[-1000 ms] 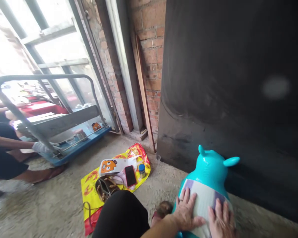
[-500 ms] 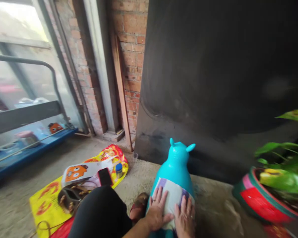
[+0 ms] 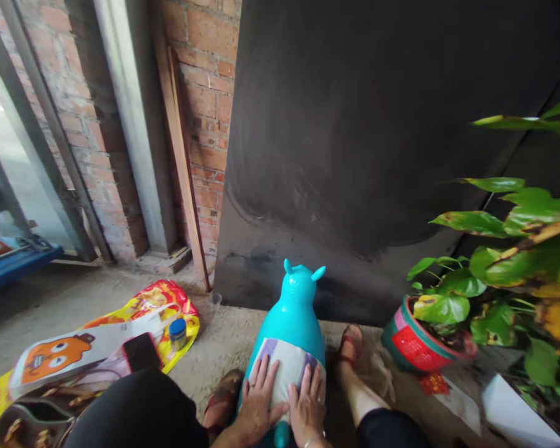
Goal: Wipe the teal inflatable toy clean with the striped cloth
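Left hand (image 3: 260, 403) and right hand (image 3: 308, 407) lay flat, ungripped, on white paper sticker (image 3: 287, 367) covering glossy turquoise inflatable animal toy (image 3: 293, 314); sticker's near edge hidden.

1 head view, looking forward and down, close over hands, facing dark panel (image 3: 378, 124).

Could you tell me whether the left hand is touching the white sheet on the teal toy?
Touching: the head view shows the left hand lying flat on the white sheet, fingers spread on it, atop the teal toy.
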Motion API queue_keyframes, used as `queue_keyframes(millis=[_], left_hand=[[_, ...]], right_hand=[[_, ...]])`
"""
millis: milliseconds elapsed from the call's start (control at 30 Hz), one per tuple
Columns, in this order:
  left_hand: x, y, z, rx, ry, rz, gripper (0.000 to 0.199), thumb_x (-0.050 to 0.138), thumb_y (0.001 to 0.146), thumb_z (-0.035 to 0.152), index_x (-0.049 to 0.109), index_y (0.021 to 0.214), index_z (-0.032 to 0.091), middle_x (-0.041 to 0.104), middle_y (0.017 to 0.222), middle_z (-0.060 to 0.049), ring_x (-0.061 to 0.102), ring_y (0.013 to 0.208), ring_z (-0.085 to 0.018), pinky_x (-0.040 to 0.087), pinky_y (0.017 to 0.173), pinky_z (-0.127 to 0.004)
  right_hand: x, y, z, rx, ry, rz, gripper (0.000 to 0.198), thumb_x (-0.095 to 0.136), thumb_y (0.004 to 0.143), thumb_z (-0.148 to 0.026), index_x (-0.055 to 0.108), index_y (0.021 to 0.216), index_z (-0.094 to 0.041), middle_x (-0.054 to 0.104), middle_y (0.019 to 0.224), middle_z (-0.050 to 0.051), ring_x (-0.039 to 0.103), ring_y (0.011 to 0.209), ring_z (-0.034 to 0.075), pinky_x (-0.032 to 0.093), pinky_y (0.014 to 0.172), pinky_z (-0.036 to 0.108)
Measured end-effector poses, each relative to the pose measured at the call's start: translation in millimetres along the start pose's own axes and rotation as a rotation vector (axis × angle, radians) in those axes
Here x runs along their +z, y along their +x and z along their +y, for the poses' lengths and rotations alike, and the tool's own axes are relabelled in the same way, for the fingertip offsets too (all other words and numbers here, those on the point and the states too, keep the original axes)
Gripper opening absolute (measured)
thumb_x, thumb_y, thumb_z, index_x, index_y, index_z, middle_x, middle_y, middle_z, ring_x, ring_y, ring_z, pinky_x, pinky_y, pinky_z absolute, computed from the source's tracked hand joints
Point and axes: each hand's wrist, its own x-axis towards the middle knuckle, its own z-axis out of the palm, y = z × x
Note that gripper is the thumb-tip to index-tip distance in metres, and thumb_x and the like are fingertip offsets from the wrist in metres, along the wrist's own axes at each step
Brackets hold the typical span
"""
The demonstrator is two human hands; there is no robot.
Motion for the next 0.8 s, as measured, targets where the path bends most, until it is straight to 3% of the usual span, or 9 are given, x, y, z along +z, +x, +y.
queue_keyframes(millis=[133,333,500,700,800], left_hand=[[4.9,4.6,-2.9,-0.006,0.026,0.014,0.089,0.060,0.077,0.064,0.018,0.148,0.029,0.003,0.159,-0.006,0.002,0.148,-0.028,0.024,0.113,-0.058],[6.4,19.7,-11.0,0.018,0.049,-0.030,0.091,0.061,0.076,0.062,0.018,0.148,0.028,-0.001,0.158,-0.006,-0.004,0.147,-0.031,0.022,0.114,-0.060],[-10.1,47.8,-5.6,0.042,0.054,-0.052,0.084,0.057,0.081,0.057,0.016,0.149,0.028,-0.003,0.159,-0.004,-0.007,0.147,-0.030,0.019,0.115,-0.060],[-30.7,86.5,12.0,-0.017,0.066,-0.063,0.073,0.047,0.088,0.049,0.014,0.150,0.029,-0.005,0.160,-0.004,-0.009,0.147,-0.028,0.020,0.115,-0.060],[-33.7,89.7,17.7,-0.026,0.086,-0.057,0.070,0.044,0.090,0.047,0.014,0.150,0.027,-0.005,0.160,-0.004,-0.009,0.147,-0.027,0.023,0.115,-0.059]], right_hand=[[-4.7,7.0,-3.5,0.159,0.021,-0.065,0.062,0.037,0.094,-0.045,0.033,0.147,-0.013,0.025,0.154,0.019,0.029,0.139,0.040,0.043,0.100,0.061],[-11.9,34.7,0.2,0.137,0.058,-0.088,0.063,0.029,0.096,-0.048,0.026,0.149,-0.014,0.015,0.157,0.016,0.023,0.142,0.039,0.042,0.100,0.062],[-22.0,71.7,3.2,0.139,0.104,-0.174,0.062,0.027,0.096,-0.047,0.020,0.150,-0.017,0.008,0.159,0.012,0.013,0.145,0.037,0.035,0.105,0.063],[-35.4,127.2,-2.1,0.194,0.157,-0.223,0.059,0.027,0.097,-0.043,0.015,0.151,-0.021,0.007,0.160,0.008,0.015,0.145,0.033,0.036,0.104,0.064],[-43.0,130.8,-4.3,0.217,0.187,-0.217,0.059,0.028,0.097,-0.043,0.016,0.151,-0.022,0.008,0.159,0.007,0.016,0.145,0.032,0.036,0.105,0.062]])
